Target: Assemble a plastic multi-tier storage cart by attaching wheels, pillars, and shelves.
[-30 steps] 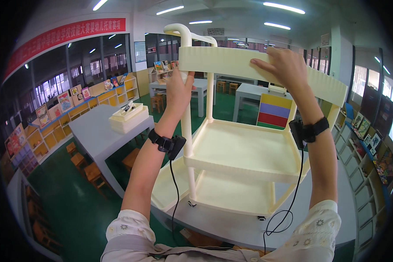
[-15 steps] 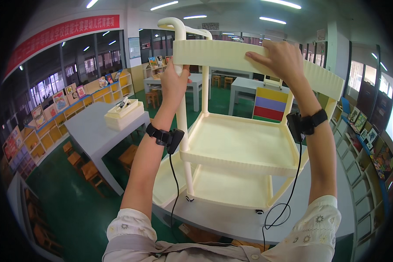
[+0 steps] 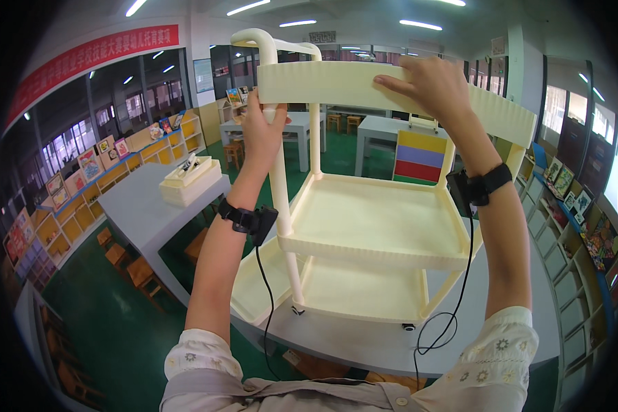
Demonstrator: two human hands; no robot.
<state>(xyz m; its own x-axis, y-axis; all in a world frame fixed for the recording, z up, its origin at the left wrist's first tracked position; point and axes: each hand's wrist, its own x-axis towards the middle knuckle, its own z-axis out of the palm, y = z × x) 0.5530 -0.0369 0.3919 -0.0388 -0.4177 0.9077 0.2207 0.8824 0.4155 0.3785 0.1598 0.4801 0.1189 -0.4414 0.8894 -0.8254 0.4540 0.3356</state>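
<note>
A cream three-tier utility cart on small casters stands upright on a grey table. My left hand is closed around its near left post, just below the corner of the top tray. My right hand grips the near rim of that top tray, thumb lying across the outer face and fingers over the upper edge, their tips hidden. A curved push handle rises at the left end. The inside of the top tray cannot be seen; the middle shelf and bottom shelf hold nothing visible.
A separate cream tray lies left of the cart. Cream bins with small items sit on another grey table, wooden stools beside it. Thin black cables hang from my wrist straps. Shelves line both walls.
The cart's upper part appears slightly further left, partly with the whole view shifting. Both hands keep contact; my left fingers now reach up to the top tray's lower corner.
</note>
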